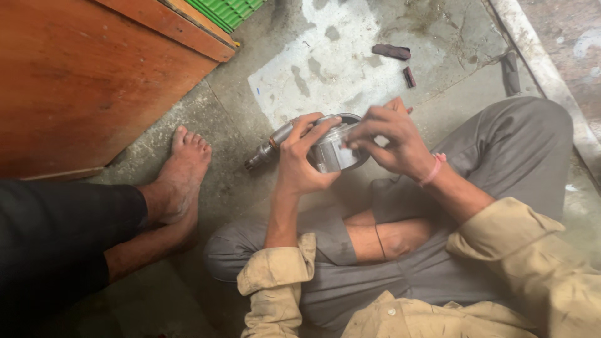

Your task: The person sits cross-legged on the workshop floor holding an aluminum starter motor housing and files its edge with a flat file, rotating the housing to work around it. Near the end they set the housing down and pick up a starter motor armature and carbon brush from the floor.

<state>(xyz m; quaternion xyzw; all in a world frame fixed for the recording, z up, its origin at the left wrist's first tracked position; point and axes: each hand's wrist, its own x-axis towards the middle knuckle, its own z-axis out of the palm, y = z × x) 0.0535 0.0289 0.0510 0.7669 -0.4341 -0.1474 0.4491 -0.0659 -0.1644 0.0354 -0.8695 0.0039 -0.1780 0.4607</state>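
My view is partly blocked; my left hand [300,159] and right hand [391,141] cover most of the metal part [328,150], so I cannot make out its far side or what sits inside its round housing; only a shiny cylinder face and a stub shaft [263,153] poking out to the left show clearly. Left hand grips the part from the shaft side, fingers wrapped over the top; right hand pinches the rim with its fingertips; the part sits between them above my crossed legs [400,238]. A pink band [433,169] circles my right wrist. Floor [325,56] is stained, patchy concrete; an orange wooden panel [75,81] fills the upper left; another person's bare foot [181,175] rests near it; small dark scraps [391,51] lie further off.
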